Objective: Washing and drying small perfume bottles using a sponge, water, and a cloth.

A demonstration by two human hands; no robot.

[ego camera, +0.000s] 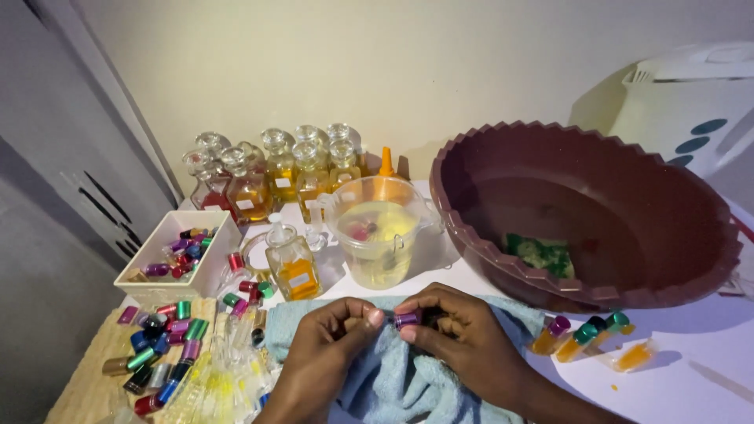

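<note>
Caps (161, 357) in red, green, blue and purple metal are lying scattered at the far left on a woven mat (78, 385), beside a heap of small clear vials (216, 377). Behind them a white rectangular tray (206, 271) is holding more coloured caps, and a row of glass stoppered bottles (271, 169) with amber liquid is standing against the wall. A square bottle of orange oil (293, 271) is sitting just in front of a clear plastic jug (377, 235).

Moving to the middle, the left hand (326, 345) is resting over a blue towel (393, 385), its fingers curled and pinching one end of a small roll-on vial (393, 319). The right hand (463, 338) is pinching the purple cap (407, 319) at the vial's other end between thumb and forefinger. The vial is lying level between the two hands, just above the towel; little of it is showing except the shiny purple cap and a short stretch of its body.

By the look of it, capping is the step in hand. Seating the cap would call for a steady hold with the left hand and a straight push or twist from the right, keeping the vial level.

Further right, a large maroon scalloped basin (471, 235) is standing, and in front of it filled vials (581, 334) with amber liquid are lying capped on the white table (691, 377).
</note>
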